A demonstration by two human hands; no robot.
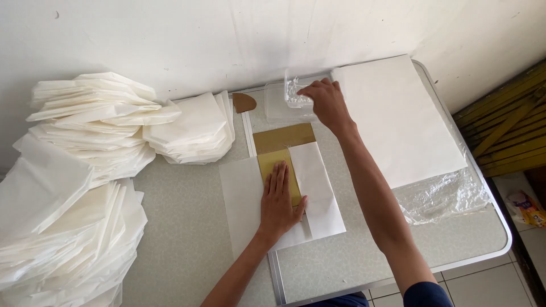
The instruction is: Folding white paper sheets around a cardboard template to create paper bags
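My left hand (280, 202) lies flat, fingers together, pressing a brown cardboard template (282, 138) onto a white paper sheet (244, 199) at the table's middle. The sheet's right flap (318, 182) is folded over the cardboard. My right hand (325, 101) reaches to the far side, its fingertips dipped into a clear plastic tub (278, 102) near the wall. Whether it holds anything there is hidden.
Piles of folded white paper bags (85, 170) cover the table's left side and another pile (196, 128) sits behind the sheet. A stack of flat white sheets (398, 119) on clear plastic wrap (449, 196) lies at right. A small brown cardboard piece (244, 102) rests beside the tub.
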